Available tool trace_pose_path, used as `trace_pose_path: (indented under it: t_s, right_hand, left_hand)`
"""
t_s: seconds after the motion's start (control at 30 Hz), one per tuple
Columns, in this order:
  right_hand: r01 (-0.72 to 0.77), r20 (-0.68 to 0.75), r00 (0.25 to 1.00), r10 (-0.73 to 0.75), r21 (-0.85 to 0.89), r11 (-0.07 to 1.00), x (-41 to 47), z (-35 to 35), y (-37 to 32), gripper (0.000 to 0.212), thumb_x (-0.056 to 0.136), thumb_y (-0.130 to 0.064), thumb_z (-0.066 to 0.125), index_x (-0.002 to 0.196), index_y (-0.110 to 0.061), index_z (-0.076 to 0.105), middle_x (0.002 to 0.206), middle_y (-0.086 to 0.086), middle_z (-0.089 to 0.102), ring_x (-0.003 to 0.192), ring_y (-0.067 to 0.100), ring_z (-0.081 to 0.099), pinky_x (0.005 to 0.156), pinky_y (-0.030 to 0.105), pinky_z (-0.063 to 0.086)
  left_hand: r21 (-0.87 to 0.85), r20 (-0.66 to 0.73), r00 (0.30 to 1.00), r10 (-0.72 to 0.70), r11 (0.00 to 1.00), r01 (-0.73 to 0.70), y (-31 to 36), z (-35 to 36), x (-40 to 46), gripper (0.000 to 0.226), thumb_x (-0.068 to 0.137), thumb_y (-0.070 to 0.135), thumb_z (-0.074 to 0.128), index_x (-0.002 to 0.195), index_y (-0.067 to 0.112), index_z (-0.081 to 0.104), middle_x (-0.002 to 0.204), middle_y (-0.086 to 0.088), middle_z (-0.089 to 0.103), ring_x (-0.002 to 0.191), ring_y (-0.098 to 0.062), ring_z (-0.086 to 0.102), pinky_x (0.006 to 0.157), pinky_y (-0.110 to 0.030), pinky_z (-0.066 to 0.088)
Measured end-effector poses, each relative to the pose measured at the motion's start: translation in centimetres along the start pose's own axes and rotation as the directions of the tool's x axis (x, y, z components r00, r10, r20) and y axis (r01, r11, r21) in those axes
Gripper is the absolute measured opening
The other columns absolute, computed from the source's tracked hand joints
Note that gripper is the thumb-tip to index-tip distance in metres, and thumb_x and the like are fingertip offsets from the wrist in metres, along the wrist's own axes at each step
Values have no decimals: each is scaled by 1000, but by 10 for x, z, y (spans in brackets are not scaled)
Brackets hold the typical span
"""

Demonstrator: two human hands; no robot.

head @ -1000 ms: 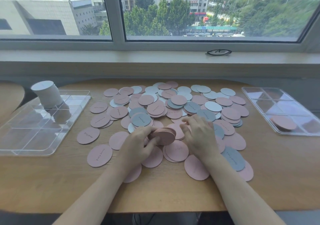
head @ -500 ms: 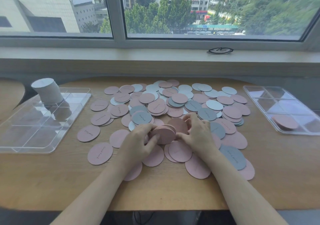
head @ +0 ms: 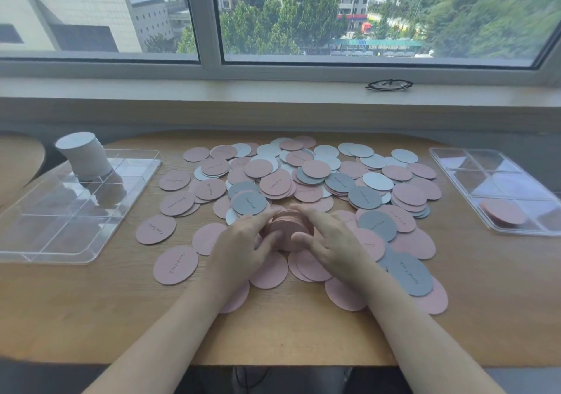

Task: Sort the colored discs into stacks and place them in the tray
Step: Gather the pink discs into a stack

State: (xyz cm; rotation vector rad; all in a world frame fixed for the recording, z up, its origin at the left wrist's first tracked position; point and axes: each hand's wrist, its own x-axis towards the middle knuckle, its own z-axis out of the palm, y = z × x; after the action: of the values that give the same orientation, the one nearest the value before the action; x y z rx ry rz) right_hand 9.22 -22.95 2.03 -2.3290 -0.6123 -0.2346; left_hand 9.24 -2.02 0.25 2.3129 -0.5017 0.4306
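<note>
The pink stack (head: 288,231) sits mid-table, nearer the front edge, on loose discs (head: 315,178), so it could slide or fan out if squeezed unevenly or lifted crooked; grey discs (head: 376,225) close by might get dragged along. The left hand (head: 243,248) and right hand (head: 331,242) form the grip; curled fingers cup the stack's sides, thumbs in front, half closed.

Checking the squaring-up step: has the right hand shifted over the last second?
Yes. The right hand moved left, off the loose discs, toward the pink stack beside the grey disc.
</note>
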Motion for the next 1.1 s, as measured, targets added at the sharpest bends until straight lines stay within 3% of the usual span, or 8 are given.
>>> trace_pose_path:
  t_s: [0.13, 0.23, 0.33, 0.43, 0.6, 0.9, 1.0, 1.1]
  right_hand:
    - [53, -37, 998, -56, -74, 996, 2, 6, 4, 42, 88, -27, 69, 127, -14, 58, 115, -1, 67, 95, 4, 46, 88, 23, 35]
    - [52, -171, 983, -61, -54, 997, 1, 2, 7, 29, 88, -23, 65, 115, -15, 61, 99, -11, 64, 85, -3, 42, 82, 20, 35]
    - [-46, -293, 956, 17, -93, 995, 2, -1, 14, 28, 87, -16, 65, 114, -16, 60, 100, -9, 62, 89, 10, 52, 85, 32, 41]
    - [-135, -215, 972, 96, -174, 976, 4, 0, 20, 30, 88, -16, 66, 117, -14, 56, 104, 2, 65, 100, 24, 57, 90, 38, 38]
    - [-155, -183, 976, 119, -195, 969, 3, 1, 20, 34, 87, -17, 66, 119, -13, 54, 108, 5, 66, 103, 26, 56, 92, 36, 33]
    - [-115, -212, 972, 101, -55, 992, 1, -2, 9, 30, 87, -11, 68, 115, -11, 59, 102, 1, 65, 93, 24, 53, 87, 33, 35]
    - [-70, -188, 980, 63, -28, 997, 1, -3, 9, 31, 87, -8, 69, 115, -10, 59, 102, 0, 67, 89, 16, 53, 84, 19, 34]
    - [4, -92, 996, 2, 62, 998, 0, -1, 6, 32, 87, -5, 68, 117, -13, 59, 107, -2, 65, 92, 6, 53, 83, 7, 37]
  left_hand:
    - [113, -52, 995, 81, 991, -75, 3, 1, 0, 28, 92, 49, 56, 107, 29, 65, 88, 16, 61, 84, -10, 54, 69, -37, 50]
    - [162, -71, 992, 101, 983, -89, 0, 3, 1, 29, 94, 51, 55, 106, 26, 67, 95, 17, 62, 87, -9, 54, 75, -31, 47]
    - [212, -68, 995, 66, 976, -50, -2, 5, 1, 38, 91, 55, 54, 112, 26, 66, 103, 16, 62, 93, -9, 53, 81, -29, 46]
    - [258, 0, 999, 39, 965, -38, -3, 7, 1, 53, 81, 65, 57, 118, 27, 65, 111, 14, 60, 101, -12, 51, 90, -31, 43]
    - [272, 47, 999, -11, 962, -2, -8, 9, 4, 59, 77, 68, 57, 120, 28, 66, 120, 16, 57, 110, -14, 50, 96, -34, 43]
    - [107, -199, 974, -110, 985, 133, 3, -1, -1, 27, 96, 50, 55, 94, 29, 71, 81, 15, 65, 73, -7, 55, 64, -29, 45]
    - [6, -248, 958, -143, 989, 150, 3, -5, 0, 25, 100, 42, 53, 94, 26, 71, 80, 14, 68, 71, -6, 59, 64, -28, 47]
    - [-70, -197, 980, -35, 997, 21, 1, -5, 2, 21, 100, 32, 58, 95, 21, 75, 89, 13, 64, 86, -8, 60, 70, -22, 45]
